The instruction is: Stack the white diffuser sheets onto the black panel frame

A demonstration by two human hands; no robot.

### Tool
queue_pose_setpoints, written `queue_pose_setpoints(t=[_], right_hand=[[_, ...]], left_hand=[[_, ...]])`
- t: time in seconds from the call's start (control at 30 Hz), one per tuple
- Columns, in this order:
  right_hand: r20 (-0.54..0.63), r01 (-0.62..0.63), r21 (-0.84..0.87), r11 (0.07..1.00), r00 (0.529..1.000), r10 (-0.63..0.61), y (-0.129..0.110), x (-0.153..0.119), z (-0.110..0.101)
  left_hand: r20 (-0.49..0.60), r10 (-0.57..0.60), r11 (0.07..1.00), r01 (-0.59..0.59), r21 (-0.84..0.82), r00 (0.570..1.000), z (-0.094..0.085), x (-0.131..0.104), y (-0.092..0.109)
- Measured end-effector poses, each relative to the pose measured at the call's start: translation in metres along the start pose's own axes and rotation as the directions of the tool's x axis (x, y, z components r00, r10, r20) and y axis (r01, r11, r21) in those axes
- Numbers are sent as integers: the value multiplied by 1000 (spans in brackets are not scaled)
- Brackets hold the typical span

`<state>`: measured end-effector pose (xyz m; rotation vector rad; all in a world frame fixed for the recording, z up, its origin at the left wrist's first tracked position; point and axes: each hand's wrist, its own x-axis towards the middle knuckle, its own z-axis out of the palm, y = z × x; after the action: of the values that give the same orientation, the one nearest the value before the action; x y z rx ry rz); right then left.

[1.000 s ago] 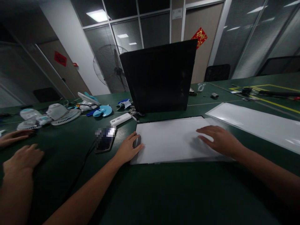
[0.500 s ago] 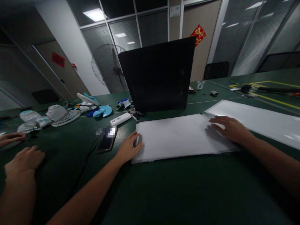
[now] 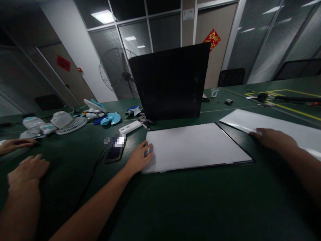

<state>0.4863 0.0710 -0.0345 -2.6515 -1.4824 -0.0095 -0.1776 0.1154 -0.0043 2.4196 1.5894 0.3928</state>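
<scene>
A thin, flat white panel (image 3: pixel 190 147) with a dark rim lies in front of me on the dark green table. My left hand (image 3: pixel 139 157) rests at its left edge, fingers apart, thumb and fingertips over the white surface. Off to the right lies a larger, glossy white sheet (image 3: pixel 278 125). Its near edge is in my right hand (image 3: pixel 273 139), with the fingers closed at the border; part of the grip is hidden. Behind the panel stands a large black flat screen-like board (image 3: pixel 170 83), tilted slightly.
At left are another person's hands (image 3: pixel 28 169) on the table (image 3: pixel 175 207). A phone (image 3: pixel 115 149) with a cable and a white oblong device (image 3: pixel 130 127) lie left of the panel. White fan parts (image 3: pixel 72 125) and a blue fan blade (image 3: pixel 111 118) sit farther back.
My right hand has moved right, from over the white panel's right end to the near edge of the glossy sheet. The panel's dark right rim now shows. My left hand has stayed put.
</scene>
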Motion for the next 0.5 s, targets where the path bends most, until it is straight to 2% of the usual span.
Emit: queue_pose_setpoints(t=[0.2,0.33,0.5], right_hand=[[-55,-7,-82,997,998,3,-18,-15,-6],[-127,42,-144,989,990,-60,-26,-21,-6],[-140,32,-152,988,989,-54,-30,-25,-11]], left_hand=[[-22,11,1000,-11,-8,1000,0,1,1],[-24,5,1000,-5,-11,1000,0,0,0],[-6,11,1000,-11,4,1000,-1,-1,0]])
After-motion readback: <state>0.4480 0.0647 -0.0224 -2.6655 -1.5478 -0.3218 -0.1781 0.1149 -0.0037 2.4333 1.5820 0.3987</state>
